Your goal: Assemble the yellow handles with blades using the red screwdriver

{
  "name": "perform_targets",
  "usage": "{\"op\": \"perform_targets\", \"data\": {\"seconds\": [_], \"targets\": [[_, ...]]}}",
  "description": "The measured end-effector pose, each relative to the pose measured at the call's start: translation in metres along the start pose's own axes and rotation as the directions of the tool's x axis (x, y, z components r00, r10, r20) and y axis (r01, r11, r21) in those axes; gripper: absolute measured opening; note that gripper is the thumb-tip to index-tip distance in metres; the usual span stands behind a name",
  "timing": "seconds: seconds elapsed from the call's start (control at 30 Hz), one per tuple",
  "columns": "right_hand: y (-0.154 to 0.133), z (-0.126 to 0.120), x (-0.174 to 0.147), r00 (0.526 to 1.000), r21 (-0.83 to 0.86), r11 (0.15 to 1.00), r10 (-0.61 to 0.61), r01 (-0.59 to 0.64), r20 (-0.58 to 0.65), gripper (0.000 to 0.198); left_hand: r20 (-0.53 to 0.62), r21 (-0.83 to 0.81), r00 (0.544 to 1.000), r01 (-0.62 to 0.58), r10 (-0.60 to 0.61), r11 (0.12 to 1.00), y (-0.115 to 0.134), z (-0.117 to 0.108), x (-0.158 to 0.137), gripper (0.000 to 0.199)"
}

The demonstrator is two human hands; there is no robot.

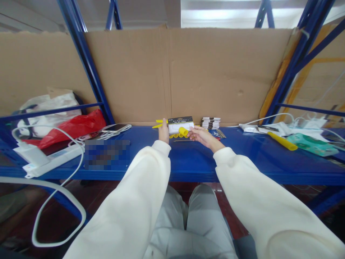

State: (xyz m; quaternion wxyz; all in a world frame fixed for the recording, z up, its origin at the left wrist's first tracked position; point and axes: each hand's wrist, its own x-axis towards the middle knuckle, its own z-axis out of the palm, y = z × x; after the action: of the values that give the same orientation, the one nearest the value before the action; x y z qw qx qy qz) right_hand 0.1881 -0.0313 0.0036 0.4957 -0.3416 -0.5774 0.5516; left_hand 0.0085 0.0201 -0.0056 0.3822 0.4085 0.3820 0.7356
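Observation:
A small black-and-white box [174, 127] with print on it stands near the back of the blue table. My left hand [163, 133] is closed at the box's left edge, its fingers partly hidden. Yellow strips [159, 125] stick out to the left behind that hand. My right hand [201, 136] pinches a short yellow tube [183, 131] in front of the box. More yellow tubes [176, 135] lie in a row below the box, their round ends facing me. Beyond the right hand is a stack of white-and-dark packets [210, 122].
At left, a power strip [58, 158] with white cables, a phone [117, 127] and a red bag [72, 127] lie on the blue table [192, 162]. A yellow tool [282, 141] and green packet [312, 144] lie at right. Cardboard [215, 72] walls the back; blue posts [93, 61] flank it.

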Motion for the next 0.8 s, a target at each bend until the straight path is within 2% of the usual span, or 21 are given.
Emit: {"op": "perform_targets", "data": {"seconds": [0.1,0.23,0.43,0.67,0.8], "targets": [[-0.0016,0.0,-0.0014,1.0,0.013,1.0,0.004,-0.004,0.008,0.015,-0.029,0.039,0.999,0.015,-0.014,0.999,0.0009,-0.0001,0.001,0.043],[-0.0018,-0.0002,-0.0019,0.999,0.039,0.999,0.006,-0.007,0.035,0.017,0.011,0.066,1.0,0.016,-0.016,0.998,0.0044,-0.0029,-0.0004,0.039],[-0.0015,0.0007,-0.0026,0.997,0.021,0.999,0.045,-0.047,0.065,0.013,0.027,0.024,0.999,-0.048,0.047,0.999,0.0056,-0.0051,-0.0033,0.016],[0.0011,-0.0004,-0.0012,0.997,-0.029,0.998,0.057,-0.055,0.057,0.015,0.07,-0.037,0.997,0.036,-0.033,0.999,0.0015,-0.0076,0.0,0.039],[0.0037,-0.0018,0.002,0.997,-0.03,0.998,0.061,-0.06,0.037,0.016,-0.028,0.061,0.998,0.064,-0.062,0.996,0.0047,-0.0073,0.0009,0.044]]}}
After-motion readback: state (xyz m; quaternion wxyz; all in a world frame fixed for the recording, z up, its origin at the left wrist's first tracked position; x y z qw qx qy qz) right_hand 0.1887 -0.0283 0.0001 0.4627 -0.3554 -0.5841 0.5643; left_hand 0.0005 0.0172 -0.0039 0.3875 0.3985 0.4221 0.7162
